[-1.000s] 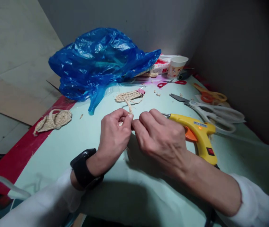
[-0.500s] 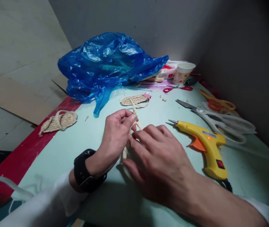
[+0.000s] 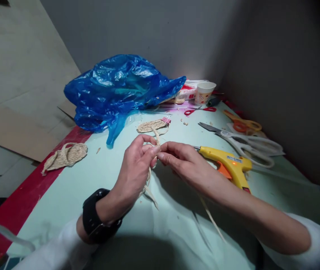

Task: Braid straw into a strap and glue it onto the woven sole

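Between the fingers of my left hand [image 3: 137, 165] is a pale braided straw cord [image 3: 156, 135], pinched with thumb and forefinger. My right hand [image 3: 182, 157] meets it there, its thumb and fingertips closed on the cord's strands. Loose strands [image 3: 150, 195] hang below my left hand, and one long strand trails under my right forearm. From the pinch the braid runs up to a small coiled straw sole [image 3: 151, 126] with a pink clip [image 3: 166, 120] at its right end. A finished-looking woven straw slipper [image 3: 65, 155] lies to the left.
A yellow glue gun [image 3: 227, 159] lies beside my right forearm, its light lit. Beyond it are large scissors [image 3: 233, 135], orange-handled scissors [image 3: 242, 122] and red-handled scissors [image 3: 202, 110]. A blue plastic bag [image 3: 123, 86] and a paper cup [image 3: 205, 92] stand at the back.
My right hand has lifted from below the cord to pinch it beside my left fingertips. Loose strands now show beneath the hands. The view has shifted slightly.
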A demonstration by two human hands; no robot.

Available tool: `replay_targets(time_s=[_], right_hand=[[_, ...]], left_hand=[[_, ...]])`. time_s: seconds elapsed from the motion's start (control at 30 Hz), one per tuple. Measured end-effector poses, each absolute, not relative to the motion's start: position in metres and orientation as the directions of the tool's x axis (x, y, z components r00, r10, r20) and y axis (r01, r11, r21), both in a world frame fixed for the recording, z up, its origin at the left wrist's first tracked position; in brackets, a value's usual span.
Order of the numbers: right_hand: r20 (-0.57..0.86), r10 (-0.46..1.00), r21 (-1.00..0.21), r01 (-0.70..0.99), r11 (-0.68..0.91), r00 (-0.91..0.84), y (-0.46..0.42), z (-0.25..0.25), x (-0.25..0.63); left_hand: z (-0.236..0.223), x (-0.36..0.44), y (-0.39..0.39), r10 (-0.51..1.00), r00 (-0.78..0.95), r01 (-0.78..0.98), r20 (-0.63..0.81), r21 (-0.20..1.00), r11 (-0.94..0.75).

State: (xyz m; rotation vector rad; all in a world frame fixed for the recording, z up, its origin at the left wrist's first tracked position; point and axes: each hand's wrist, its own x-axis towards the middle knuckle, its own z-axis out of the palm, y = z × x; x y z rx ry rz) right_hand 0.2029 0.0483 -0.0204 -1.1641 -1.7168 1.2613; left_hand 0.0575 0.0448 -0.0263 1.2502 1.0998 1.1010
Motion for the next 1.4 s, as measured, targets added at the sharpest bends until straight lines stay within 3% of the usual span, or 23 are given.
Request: replay_targets(time_s=[0.17, 0.43, 0.53, 0.6, 0.67, 0.8, 0.87, 0.97, 1.07, 1.23, 1.33, 1.4], right_hand=[[0.174, 0.945, -0.947, 0.214, 0.238, -0.279, 0.047, -0.029, 0.204], [0.097, 0.991, -0.991, 0.087, 0.105, -0.096, 0.040, -0.025, 0.197], [0.072, 0.996, -0.994, 0.077, 0.076, -0.048, 0.041, -0.023, 0.200], [0.078, 0.997, -0.992, 0.097, 0.078, -0.009, 0.042, -0.022, 0.203], [0.085, 0.996, -0.988, 0.128, 0.085, -0.002, 0.043, -0.023, 0.205], [0.124, 0.992, -0.976, 0.177, 0.127, -0.033, 0.042, -0.023, 0.206], [0.160, 0.987, -0.972, 0.167, 0.163, -0.034, 0.041, -0.023, 0.204], [0.138, 0.990, -0.985, 0.106, 0.139, -0.013, 0.041, -0.025, 0.201], [0.068, 0.998, -0.997, -0.035, 0.068, -0.007, 0.042, -0.028, 0.198], [-0.037, 0.997, -0.969, -0.242, -0.053, -0.071, 0.043, -0.035, 0.195], [-0.081, 0.993, -0.950, -0.294, -0.104, -0.089, 0.043, -0.038, 0.193], [-0.086, 0.993, -0.948, -0.301, -0.107, -0.083, 0.043, -0.038, 0.194]], left_hand=[[-0.023, 0.060, 0.044, 0.993, 0.115, -0.041, -0.015, 0.999, 0.020], [-0.018, 0.055, 0.044, 0.970, 0.213, -0.023, -0.117, 0.992, 0.125], [-0.013, 0.049, 0.044, 0.968, 0.225, 0.183, -0.110, 0.981, 0.069], [-0.010, 0.045, 0.043, 0.979, 0.202, 0.428, 0.020, 0.898, -0.107], [-0.008, 0.042, 0.042, 0.954, 0.217, 0.614, 0.209, 0.731, -0.299], [-0.008, 0.044, 0.034, 0.810, 0.285, 0.749, 0.512, 0.408, -0.522], [-0.011, 0.047, 0.029, 0.738, 0.317, 0.752, 0.596, 0.315, -0.578], [-0.015, 0.053, 0.022, 0.665, 0.363, 0.732, 0.653, 0.243, -0.637], [-0.021, 0.057, 0.019, 0.593, 0.433, 0.753, 0.679, 0.090, -0.652], [-0.029, 0.063, 0.020, 0.583, 0.560, 0.785, 0.589, -0.150, -0.602], [-0.033, 0.068, 0.018, 0.586, 0.579, 0.788, 0.566, -0.204, -0.581], [-0.033, 0.068, 0.015, 0.601, 0.593, 0.768, 0.535, -0.155, -0.621]])
